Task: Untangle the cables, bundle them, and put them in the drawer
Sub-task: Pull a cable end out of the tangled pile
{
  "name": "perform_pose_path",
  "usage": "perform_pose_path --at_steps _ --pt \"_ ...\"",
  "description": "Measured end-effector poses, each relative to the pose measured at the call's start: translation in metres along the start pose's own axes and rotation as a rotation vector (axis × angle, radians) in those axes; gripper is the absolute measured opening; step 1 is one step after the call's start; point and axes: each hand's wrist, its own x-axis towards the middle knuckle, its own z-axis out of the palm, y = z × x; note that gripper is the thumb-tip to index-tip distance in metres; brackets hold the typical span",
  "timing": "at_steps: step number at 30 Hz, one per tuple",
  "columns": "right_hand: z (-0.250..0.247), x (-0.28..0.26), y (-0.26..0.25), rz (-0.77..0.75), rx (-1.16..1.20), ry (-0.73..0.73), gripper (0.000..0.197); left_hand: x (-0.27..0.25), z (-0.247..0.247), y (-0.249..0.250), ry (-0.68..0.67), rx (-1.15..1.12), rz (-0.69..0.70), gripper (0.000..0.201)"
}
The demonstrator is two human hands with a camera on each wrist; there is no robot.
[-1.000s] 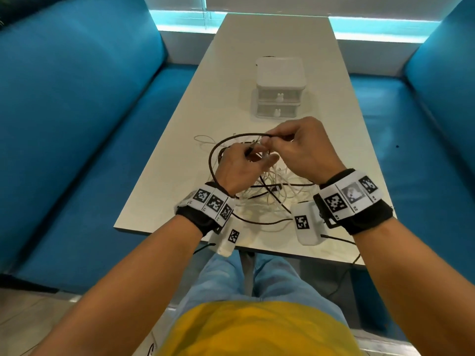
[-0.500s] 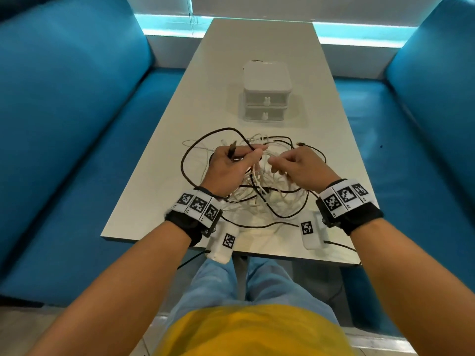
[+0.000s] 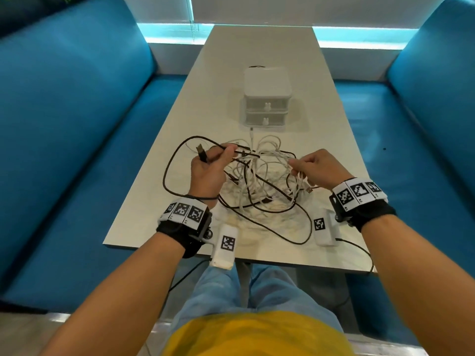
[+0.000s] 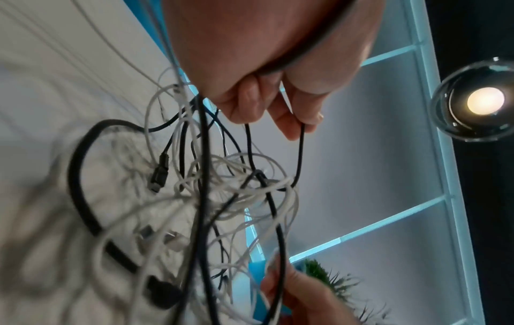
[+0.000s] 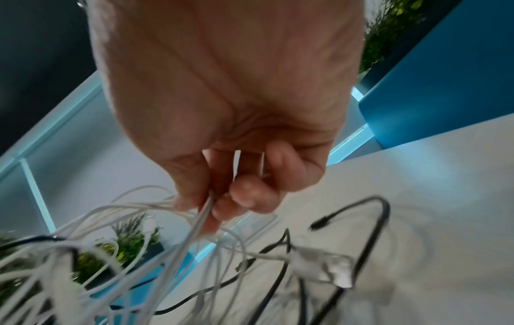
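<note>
A tangle of white cables [image 3: 259, 181] and black cable [image 3: 168, 173] lies on the near part of the white table [image 3: 257, 60]. My left hand [image 3: 209, 167] grips the black cable near its USB plug [image 3: 201, 152], which sticks up past the thumb; the wrist view shows the black cable [image 4: 301, 154] pinched at the fingertips [image 4: 289, 129]. My right hand [image 3: 312, 168] pinches a bunch of white cables [image 5: 203, 211] at the tangle's right side. A small white two-drawer box [image 3: 267, 98] stands beyond the tangle, both drawers closed.
Blue sofa benches [image 3: 64, 124] run along both sides of the table. The table's near edge [image 3: 231, 258] is just behind my wrists. A white plug [image 5: 331, 270] hangs from the strands under my right hand.
My hands have moved apart, the left to the left with the black plug and the right to the right with white strands. The tangle has spread wider between them.
</note>
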Motion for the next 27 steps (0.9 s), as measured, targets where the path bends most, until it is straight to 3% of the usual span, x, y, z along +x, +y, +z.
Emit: perform_pose_path --at_steps 8,12,14,17,21,24,27 --pt "-0.02 0.007 0.022 0.124 0.053 0.034 0.038 0.011 -0.033 0.011 0.11 -0.119 -0.072 0.01" --pt "-0.02 0.009 0.03 0.165 -0.06 0.143 0.028 0.008 -0.039 0.012 0.011 0.032 -0.048 0.012" --pt "-0.015 0.007 0.016 0.103 -0.079 0.202 0.038 0.001 -0.028 0.012 -0.037 0.102 -0.016 0.013" --pt "-0.004 -0.007 -0.02 -0.124 -0.152 0.251 0.053 -0.006 -0.012 0.011 -0.096 0.098 0.014 0.02" --pt "0.019 -0.02 -0.058 -0.44 -0.094 0.069 0.038 -0.008 0.001 0.009 -0.191 0.092 0.021 0.021" --pt "0.033 -0.017 -0.063 -0.504 -0.045 0.015 0.015 -0.011 0.007 0.013 -0.267 0.157 0.112 0.013" --pt "0.035 -0.014 -0.061 -0.486 0.025 0.083 0.014 -0.01 0.01 0.015 -0.247 0.242 0.187 0.019"
